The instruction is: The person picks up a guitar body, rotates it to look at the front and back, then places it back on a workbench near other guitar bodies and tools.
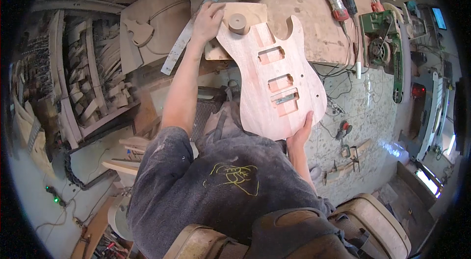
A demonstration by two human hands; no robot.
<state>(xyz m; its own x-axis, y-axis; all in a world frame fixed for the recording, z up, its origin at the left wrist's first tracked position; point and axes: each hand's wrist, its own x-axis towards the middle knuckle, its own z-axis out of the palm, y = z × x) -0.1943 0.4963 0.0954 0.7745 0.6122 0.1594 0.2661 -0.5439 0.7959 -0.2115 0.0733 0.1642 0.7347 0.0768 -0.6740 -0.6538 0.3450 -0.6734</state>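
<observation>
A pale wooden electric guitar body (256, 75) lies tilted across the front edge of the bench, its lower end toward my torso. Several routed cavities and small drilled holes show in its face. At the upper left horn, my left hand (208, 22) holds the edge with bent fingers, partly hidden. My right hand (300, 136) grips the rounded lower end, thumb on top and the other fingers underneath. A brown sanding drum (238, 22) stands in the left cutaway, close to the wood; contact cannot be made out. Under it is a flat wooden board (257, 11).
A long metal straightedge (180, 45) lies left of the board. Corded power tools (335, 1) rest on the bench (314, 38) at the far right. Beside them stands a green belt machine (380, 43). Cables hang below the bench, and wood pieces fill a left rack (91, 72).
</observation>
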